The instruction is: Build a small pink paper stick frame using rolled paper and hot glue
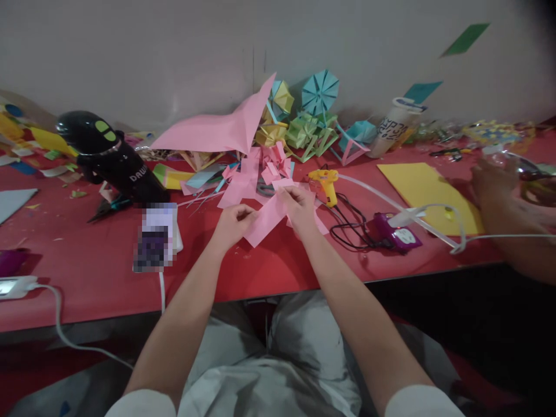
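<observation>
Between my two hands is a pink strip of paper, tilted up to the right above the red table. My left hand pinches its left side. At its upper right end, the fingers of my right hand are closed on it. Just behind lie more pink paper strips and a small heap of folded pink paper pieces. A yellow glue gun rests right of my right hand, its black cable trailing toward a purple power socket.
A black bottle and a phone stand at left. Folded paper umbrellas, a large pink sheet and a paper cup line the back. Yellow paper lies right, near another person's hand.
</observation>
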